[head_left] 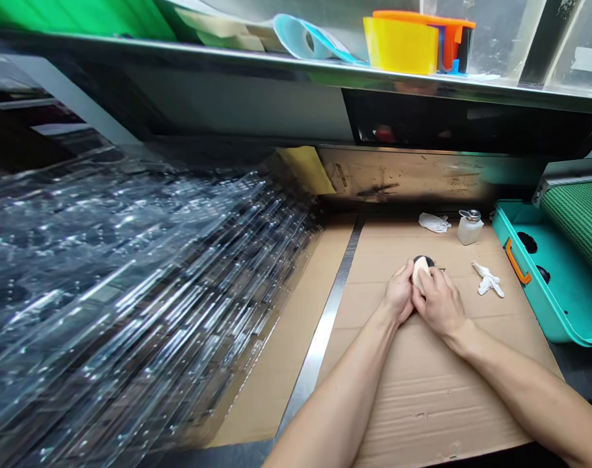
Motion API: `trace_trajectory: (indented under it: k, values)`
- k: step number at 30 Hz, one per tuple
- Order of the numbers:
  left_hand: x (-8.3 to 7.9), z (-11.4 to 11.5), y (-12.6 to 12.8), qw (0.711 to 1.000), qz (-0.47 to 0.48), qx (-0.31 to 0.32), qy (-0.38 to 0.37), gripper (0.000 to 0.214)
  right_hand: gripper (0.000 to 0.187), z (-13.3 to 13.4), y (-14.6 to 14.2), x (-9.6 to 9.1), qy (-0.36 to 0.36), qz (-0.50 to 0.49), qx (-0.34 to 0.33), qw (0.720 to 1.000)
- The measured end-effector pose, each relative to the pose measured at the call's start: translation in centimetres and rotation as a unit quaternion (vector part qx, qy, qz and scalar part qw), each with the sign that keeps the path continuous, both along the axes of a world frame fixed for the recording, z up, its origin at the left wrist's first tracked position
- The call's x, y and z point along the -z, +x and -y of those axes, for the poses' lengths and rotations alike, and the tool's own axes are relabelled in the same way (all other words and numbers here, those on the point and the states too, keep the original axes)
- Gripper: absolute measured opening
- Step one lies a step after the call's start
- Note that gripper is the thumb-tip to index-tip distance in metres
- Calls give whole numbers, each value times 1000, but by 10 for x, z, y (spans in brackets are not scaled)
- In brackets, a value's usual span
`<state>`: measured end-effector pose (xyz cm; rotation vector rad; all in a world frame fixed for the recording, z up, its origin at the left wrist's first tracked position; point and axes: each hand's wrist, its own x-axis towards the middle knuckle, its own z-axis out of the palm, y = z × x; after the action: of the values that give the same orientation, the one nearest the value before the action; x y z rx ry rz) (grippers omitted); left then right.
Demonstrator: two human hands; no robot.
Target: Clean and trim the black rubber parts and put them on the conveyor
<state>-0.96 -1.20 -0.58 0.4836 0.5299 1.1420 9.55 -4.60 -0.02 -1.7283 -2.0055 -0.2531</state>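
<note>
My left hand (399, 292) is closed on a black round part (424, 260), steadying it just above or on the cardboard; which of the two I cannot tell. Fingers of my right hand (442, 302) press a cream-coloured pad (420, 273) against that part. The pad covers most of the black part, so only its dark far rim shows. Both hands touch each other over the cardboard sheet (432, 390). Beyond them stand a small whitish bottle with a metal top (470, 229) and a crumpled white cloth (434, 223).
Stacked clear plastic trays (130, 312) fill the left side. A teal bin (552, 318) at right holds black round parts, beside a green conveyor belt (581, 211). A twisted white piece (489, 281) lies near the bin. Overhead runs a metal shelf (296, 73) with a yellow container (400, 45).
</note>
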Motion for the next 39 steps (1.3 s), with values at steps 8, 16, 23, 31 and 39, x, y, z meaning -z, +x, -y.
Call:
trace_trajectory:
  k: [8, 16, 23, 31, 39]
  values:
    - [2, 0, -2, 1000, -2, 12, 5, 25, 37, 0, 3, 0, 30, 5, -5, 1000]
    - [2, 0, -3, 1000, -6, 21, 12, 25, 33, -2, 9, 0, 39, -20, -24, 999]
    - [2, -2, -4, 999, -11, 40, 17, 24, 53, -16, 39, -9, 24, -208, -29, 977]
    - [-1, -3, -4, 999, -11, 33, -5, 27, 32, 3, 48, -30, -154, -259, -91, 949]
    - [0, 3, -2, 999, -29, 33, 31, 23, 28, -6, 35, -22, -222, -358, -133, 897]
